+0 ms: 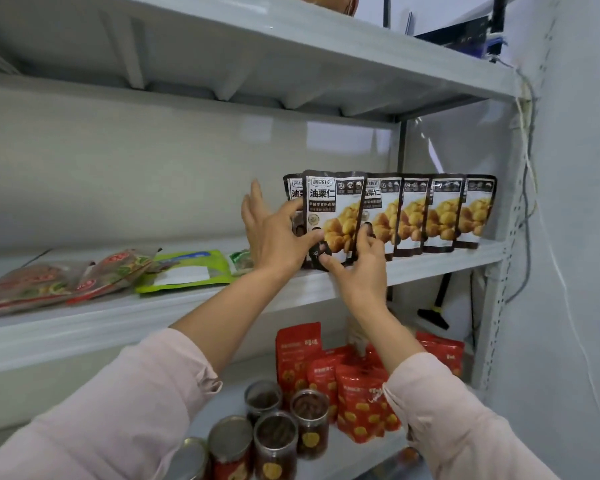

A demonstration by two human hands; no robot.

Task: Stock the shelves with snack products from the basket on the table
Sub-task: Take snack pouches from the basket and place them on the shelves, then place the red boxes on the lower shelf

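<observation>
A pale grey metal shelving unit (pixel 437 265) fills the view against a pale wall. A perforated upright (pixel 499 306) stands at its right end, and thin white cables (pixel 527 150) run down beside it. Toward the right of the middle shelf, a row of dark brown chestnut pouches (pixel 440 213) printed with yellow kernels stands upright, each overlapping the next.

At the left end of that row, nearest the camera, is the front chestnut pouch (pixel 336 209). It is upright with its base at the shelf's near edge and partly covers another pouch behind it. The left hand (pixel 274 237) holds its left edge, with the thumb laid across the printed face and the other fingers spread and reaching up behind. The right hand (pixel 361 271) pinches the lower right corner, thumb on the bottom front and fingertips curled on the right edge. Both arms wear pale pink sleeves (pixel 136 410).

Farther left on the same shelf lie flat red and green packets (pixel 49 282) and a bright green pouch with a white label (pixel 184 271).

On the shelf below, red stand-up pouches (pixel 357 386) sit toward the right. Clear round jars with metal lids (pixel 278 431) are clustered nearer, just left of them. A black-handled tool with a yellow band (pixel 437 306) leans behind that shelf at the right. A dark blue box (pixel 465 32) sits at the far right of the top shelf.
</observation>
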